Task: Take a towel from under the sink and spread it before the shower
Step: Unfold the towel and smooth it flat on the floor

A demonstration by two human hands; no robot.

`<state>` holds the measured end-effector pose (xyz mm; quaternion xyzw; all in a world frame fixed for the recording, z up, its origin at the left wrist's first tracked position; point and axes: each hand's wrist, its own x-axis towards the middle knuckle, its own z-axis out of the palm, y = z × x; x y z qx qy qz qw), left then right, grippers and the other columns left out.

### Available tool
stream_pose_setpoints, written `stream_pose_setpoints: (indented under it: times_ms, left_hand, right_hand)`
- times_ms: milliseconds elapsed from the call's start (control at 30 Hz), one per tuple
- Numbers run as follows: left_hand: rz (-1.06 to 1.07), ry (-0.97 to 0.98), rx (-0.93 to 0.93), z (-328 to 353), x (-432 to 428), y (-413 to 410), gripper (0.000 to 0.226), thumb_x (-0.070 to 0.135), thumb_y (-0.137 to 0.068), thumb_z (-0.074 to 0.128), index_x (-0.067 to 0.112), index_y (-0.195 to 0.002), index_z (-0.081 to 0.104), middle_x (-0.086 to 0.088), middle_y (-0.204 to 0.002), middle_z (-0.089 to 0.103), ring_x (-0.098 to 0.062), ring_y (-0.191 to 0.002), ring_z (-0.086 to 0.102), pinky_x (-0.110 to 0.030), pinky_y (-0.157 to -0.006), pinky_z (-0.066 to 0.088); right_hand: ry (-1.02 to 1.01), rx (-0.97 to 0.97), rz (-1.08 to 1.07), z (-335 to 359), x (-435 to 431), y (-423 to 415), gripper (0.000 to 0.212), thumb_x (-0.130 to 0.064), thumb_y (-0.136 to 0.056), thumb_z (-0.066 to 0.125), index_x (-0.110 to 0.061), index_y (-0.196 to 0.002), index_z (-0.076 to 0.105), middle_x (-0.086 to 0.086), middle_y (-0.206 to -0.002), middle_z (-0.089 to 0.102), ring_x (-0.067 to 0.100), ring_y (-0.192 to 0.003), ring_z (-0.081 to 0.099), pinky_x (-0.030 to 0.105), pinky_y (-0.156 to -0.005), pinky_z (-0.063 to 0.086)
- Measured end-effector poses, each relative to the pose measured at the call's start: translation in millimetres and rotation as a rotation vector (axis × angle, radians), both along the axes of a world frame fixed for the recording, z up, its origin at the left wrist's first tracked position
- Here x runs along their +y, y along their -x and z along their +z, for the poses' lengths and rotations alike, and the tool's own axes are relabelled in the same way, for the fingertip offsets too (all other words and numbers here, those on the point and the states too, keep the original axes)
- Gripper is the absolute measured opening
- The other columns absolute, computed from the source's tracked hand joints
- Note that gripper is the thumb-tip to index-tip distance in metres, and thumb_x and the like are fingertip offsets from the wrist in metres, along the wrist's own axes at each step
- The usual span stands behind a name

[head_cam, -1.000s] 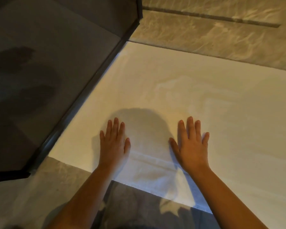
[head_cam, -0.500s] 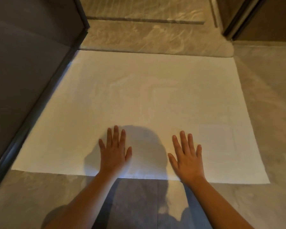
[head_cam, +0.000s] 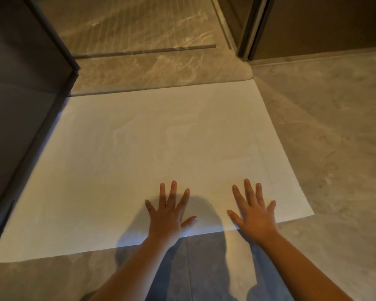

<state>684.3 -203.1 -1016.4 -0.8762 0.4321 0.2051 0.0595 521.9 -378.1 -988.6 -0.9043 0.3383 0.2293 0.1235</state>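
Note:
A white towel [head_cam: 143,153] lies flat on the grey stone floor, its far edge against the shower threshold [head_cam: 161,70]. My left hand [head_cam: 168,211] rests palm down on the towel's near edge, fingers spread, holding nothing. My right hand [head_cam: 253,210] lies flat the same way near the towel's near right corner, its heel at the edge. Both forearms reach in from the bottom of the view. My shadow falls between the hands.
A dark glass shower panel [head_cam: 20,88] with a black frame runs along the towel's left side. The marble shower floor with a linear drain [head_cam: 146,51] lies beyond. A dark door frame [head_cam: 248,29] stands at the far right. Bare floor [head_cam: 334,148] extends to the right.
The view has swung right and back, so the whole towel now shows. Both hands have slid right along the near edge, and their fingers have spread wider.

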Motion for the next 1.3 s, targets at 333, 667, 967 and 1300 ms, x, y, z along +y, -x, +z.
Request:
stream_pose_setpoints:
  times_ms: [333, 667, 967, 1300]
  left_hand:
    - [0.195, -0.083, 0.096, 18.2, 13.4, -18.2, 0.103, 0.08, -0.067, 0.042, 0.042, -0.135, -0.025, -0.01, -0.147, -0.036, -0.043, -0.133, -0.027, -0.072, -0.101, 0.013]
    - [0.168, -0.093, 0.098, 22.6, 16.6, -26.9, 0.104, 0.08, -0.068, 0.043, 0.04, -0.136, -0.024, -0.008, -0.148, -0.036, -0.041, -0.133, -0.028, -0.072, -0.101, 0.012]
    - [0.171, -0.081, 0.116, 17.1, 16.1, -23.0, 0.102, 0.079, -0.069, 0.042, 0.041, -0.136, -0.025, -0.011, -0.146, -0.038, -0.044, -0.132, -0.028, -0.072, -0.1, 0.014]
    - [0.18, -0.065, 0.11, 16.8, 14.4, -20.3, 0.103, 0.079, -0.069, 0.043, 0.04, -0.137, -0.024, -0.013, -0.147, -0.036, -0.046, -0.133, -0.025, -0.072, -0.1, 0.016]
  right_hand:
    - [-0.076, 0.01, -0.016, -3.0, -5.7, -1.4, 0.083, -0.072, -0.08, 0.031, -0.037, -0.14, -0.015, 0.001, -0.149, -0.033, 0.039, -0.136, -0.026, 0.067, -0.105, 0.013]
    - [-0.064, 0.015, 0.009, -4.4, -0.5, -5.8, 0.084, -0.071, -0.081, 0.03, -0.035, -0.139, -0.019, 0.0, -0.137, -0.042, 0.042, -0.135, -0.026, 0.067, -0.104, 0.016]
    - [-0.07, 0.008, 0.003, -3.1, -5.3, -3.4, 0.084, -0.072, -0.079, 0.029, -0.035, -0.139, -0.018, -0.004, -0.14, -0.038, 0.038, -0.136, -0.025, 0.066, -0.106, 0.014]
    - [-0.028, -0.015, -0.04, -2.8, -6.4, 3.3, 0.086, -0.077, -0.072, 0.015, -0.034, -0.139, -0.018, -0.004, -0.14, -0.037, 0.032, -0.138, -0.023, 0.065, -0.107, 0.014]
